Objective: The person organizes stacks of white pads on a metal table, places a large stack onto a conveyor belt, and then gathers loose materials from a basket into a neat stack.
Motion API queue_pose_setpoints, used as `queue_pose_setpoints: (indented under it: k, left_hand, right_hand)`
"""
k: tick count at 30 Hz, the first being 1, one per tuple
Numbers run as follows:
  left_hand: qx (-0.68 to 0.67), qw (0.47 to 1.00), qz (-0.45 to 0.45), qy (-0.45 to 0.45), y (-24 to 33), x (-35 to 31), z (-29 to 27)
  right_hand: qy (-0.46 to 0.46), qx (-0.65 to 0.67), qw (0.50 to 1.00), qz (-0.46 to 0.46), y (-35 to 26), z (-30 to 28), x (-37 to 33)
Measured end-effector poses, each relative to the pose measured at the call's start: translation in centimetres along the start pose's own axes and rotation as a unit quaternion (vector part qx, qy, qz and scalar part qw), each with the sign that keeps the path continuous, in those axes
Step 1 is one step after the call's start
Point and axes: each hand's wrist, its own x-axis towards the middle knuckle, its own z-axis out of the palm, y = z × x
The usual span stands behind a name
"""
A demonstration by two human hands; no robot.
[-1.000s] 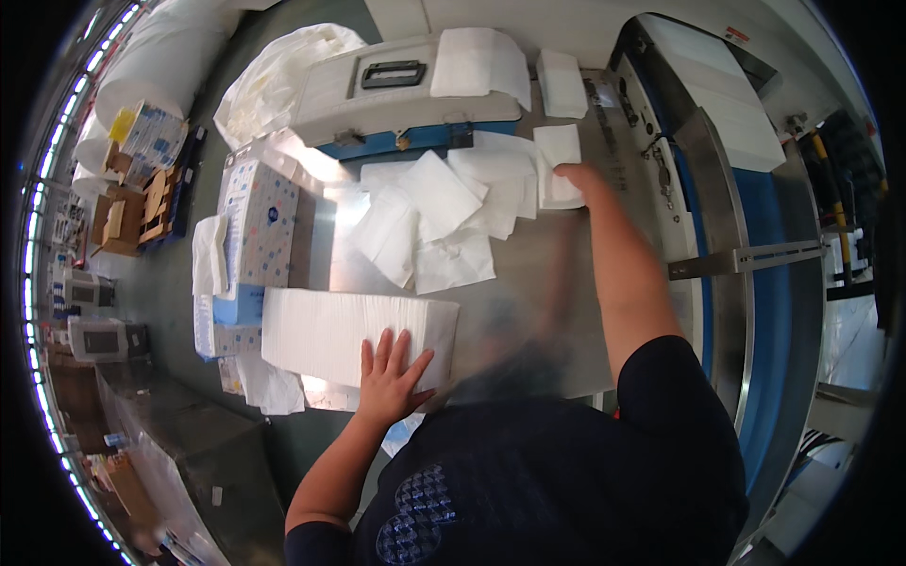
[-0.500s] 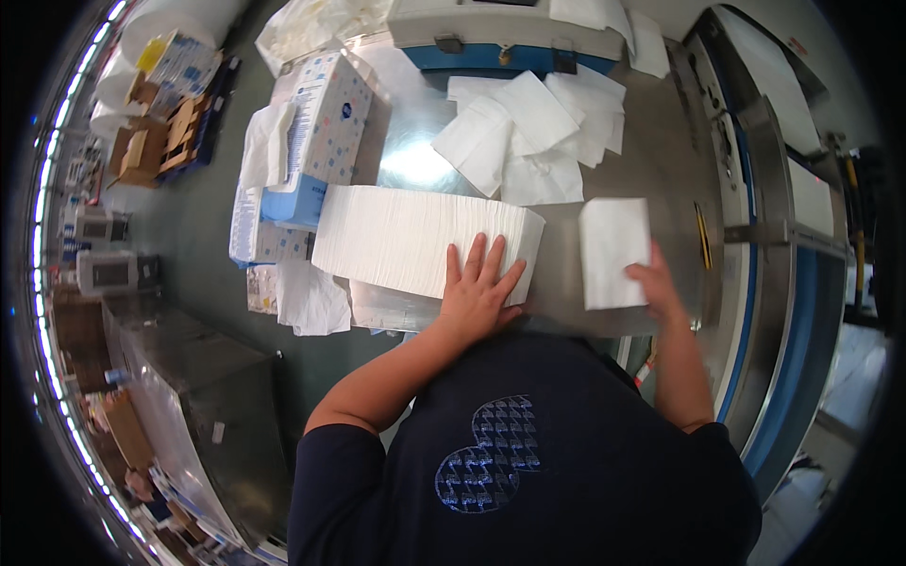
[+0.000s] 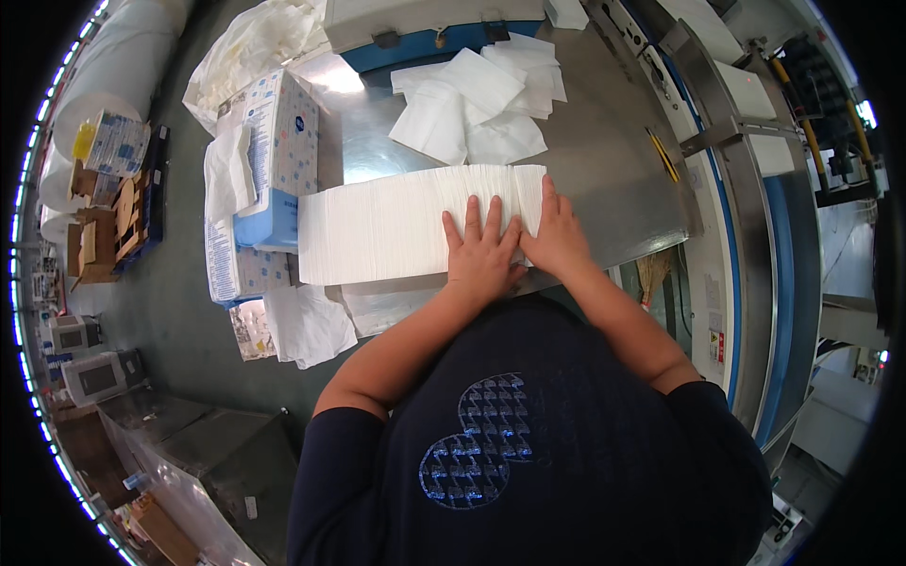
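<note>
A long row of white folded paper towels (image 3: 377, 226), packed on edge, lies across the metal table in front of me. My left hand (image 3: 483, 257) rests on top of it near the right end, fingers spread. At that end, my right hand (image 3: 561, 238) lies flat against the outermost towels, its fingers stretched away from me and its thumb near my left hand. The row's left end meets a white and blue printed carton (image 3: 283, 141). Beyond the row, several loose white sheets (image 3: 467, 108) overlap in a pile.
A grey and blue machine housing (image 3: 434, 38) stands at the table's far edge. Two yellow pencil-like sticks (image 3: 662, 154) lie at the right on the metal table (image 3: 604, 123). Crumpled white sheeting (image 3: 250, 57) is at the far left. A long machine (image 3: 708, 226) runs along the right.
My right hand has brought a white bundle of folded towels leftward from the bare tabletop to the row's right end. The view has shifted; my left hand stays on the row.
</note>
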Motion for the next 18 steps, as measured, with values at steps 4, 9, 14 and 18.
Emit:
queue_pose_setpoints:
  k: [4,9,14,18]
  left_hand:
    - [-0.01,1.0,-0.003,-0.002,-0.2,-0.1,-0.3]
    - [-0.02,1.0,0.008,0.002,-0.4,-0.3,-0.6]
    - [-0.022,0.995,0.098,0.011,0.4,0.4,0.4]
    - [-0.012,0.997,0.076,-0.012,1.1,1.0,0.7]
  right_hand:
    - [0.087,0.087,0.988,-0.096,1.6,2.1,0.0]
    - [0.01,0.352,0.933,0.078,3.6,1.1,0.0]
    - [-0.086,0.446,0.883,0.123,4.7,0.7,1.0]
    - [-0.094,0.442,0.887,0.097,6.6,1.9,2.2]
